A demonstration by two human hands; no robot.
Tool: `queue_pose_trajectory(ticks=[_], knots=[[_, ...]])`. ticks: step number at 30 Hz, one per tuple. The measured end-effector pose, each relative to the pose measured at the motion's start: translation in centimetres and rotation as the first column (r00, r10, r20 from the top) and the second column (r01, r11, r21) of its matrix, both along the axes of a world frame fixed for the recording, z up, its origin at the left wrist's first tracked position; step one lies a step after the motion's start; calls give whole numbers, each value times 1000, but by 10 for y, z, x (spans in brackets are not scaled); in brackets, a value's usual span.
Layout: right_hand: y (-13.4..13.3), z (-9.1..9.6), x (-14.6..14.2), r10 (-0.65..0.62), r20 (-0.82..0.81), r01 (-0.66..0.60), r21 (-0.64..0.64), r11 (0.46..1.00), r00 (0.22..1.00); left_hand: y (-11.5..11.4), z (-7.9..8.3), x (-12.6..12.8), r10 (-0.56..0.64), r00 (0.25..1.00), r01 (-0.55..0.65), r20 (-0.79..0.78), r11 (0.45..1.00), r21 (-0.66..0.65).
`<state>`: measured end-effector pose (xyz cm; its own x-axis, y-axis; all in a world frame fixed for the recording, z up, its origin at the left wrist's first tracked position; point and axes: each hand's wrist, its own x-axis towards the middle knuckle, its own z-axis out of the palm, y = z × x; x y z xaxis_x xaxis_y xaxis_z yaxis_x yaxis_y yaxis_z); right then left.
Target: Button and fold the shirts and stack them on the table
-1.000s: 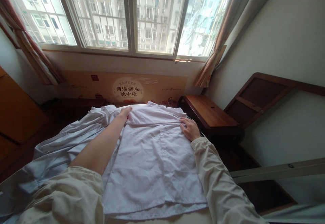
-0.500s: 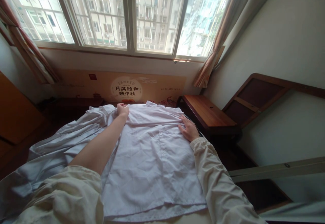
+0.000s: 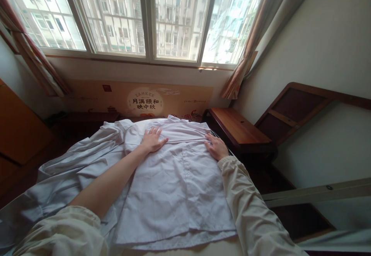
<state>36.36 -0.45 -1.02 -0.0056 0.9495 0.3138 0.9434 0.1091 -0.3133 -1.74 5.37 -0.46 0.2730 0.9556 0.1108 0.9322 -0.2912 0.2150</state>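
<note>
A thin white button-front shirt (image 3: 174, 186) lies spread flat in front of the person, hem nearest the camera and collar end at the far side. The left hand (image 3: 152, 140) rests palm down on the shirt's upper part, fingers stretched out and spread, gripping nothing. The right hand (image 3: 216, 147) lies flat and unclenched at the shirt's upper right edge, pressing rather than clasping. A rumpled pale sheet (image 3: 66, 171) bunches just beside the shirt on the left. A brown wooden side table (image 3: 237, 128) stands near on the right, and a tan printed cardboard panel (image 3: 145, 101) leans under the barred window (image 3: 150, 16).
</note>
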Motion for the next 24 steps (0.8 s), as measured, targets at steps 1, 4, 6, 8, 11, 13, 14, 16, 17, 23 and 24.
queue_pose_trajectory(ticks=[1,4,6,8,11,13,14,16,17,23,24], knots=[[0,0,0,-4,-2,4,-5,1000,1000,1,1,-1,37,999,-37,-2,999,-7],[0,-1,0,-5,-9,5,-13,1000,1000,1,6,0,148,989,-148,-22,989,-6],[-1,-1,-1,-8,-10,8,-10,1000,1000,-5,7,4,138,990,-137,-36,990,29],[-1,3,-2,-11,-7,11,-3,1000,1000,-14,5,9,54,998,-52,-32,996,66],[6,18,-5,-8,3,8,36,999,1000,-28,-1,14,-33,999,33,4,995,89],[19,33,-8,-13,13,12,83,996,1000,-35,-4,14,-28,999,25,26,994,103],[28,41,-10,-19,15,17,102,995,1000,-37,-5,13,-22,999,18,36,993,114],[51,56,-13,-18,2,17,102,995,1000,-40,-5,12,-16,998,9,53,990,138],[64,61,-15,-14,-22,15,74,997,1000,-40,-5,11,-15,998,6,62,989,147],[134,66,-25,-117,-103,97,-184,978,988,-38,-5,10,-29,996,14,85,985,172],[143,63,-26,-130,-92,107,-218,970,987,-38,-6,10,-31,996,15,85,984,178]])
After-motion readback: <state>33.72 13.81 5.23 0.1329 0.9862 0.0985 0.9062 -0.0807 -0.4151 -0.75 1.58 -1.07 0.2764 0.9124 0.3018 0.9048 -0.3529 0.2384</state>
